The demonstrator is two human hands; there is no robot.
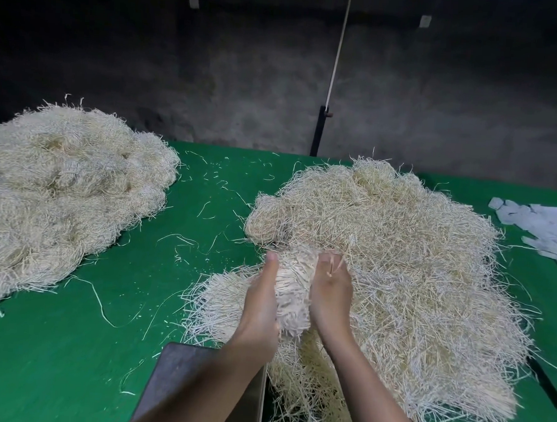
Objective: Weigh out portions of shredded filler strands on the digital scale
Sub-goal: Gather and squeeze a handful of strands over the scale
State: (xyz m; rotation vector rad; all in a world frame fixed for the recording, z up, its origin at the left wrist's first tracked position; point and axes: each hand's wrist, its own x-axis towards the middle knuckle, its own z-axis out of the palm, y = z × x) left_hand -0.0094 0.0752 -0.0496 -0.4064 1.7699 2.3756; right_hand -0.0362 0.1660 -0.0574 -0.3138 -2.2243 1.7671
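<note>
Standing at centre, a bundle is gripped between left hand and right hand, both curled round it, at the 8 o'clock edge of the pile; the scale is seen at 6 o'clock.

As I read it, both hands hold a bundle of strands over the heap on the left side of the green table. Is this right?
Only the side is wrong. The head view shows the left hand and the right hand holding the bundle of strands over the heap on the right side of the green table.
</note>
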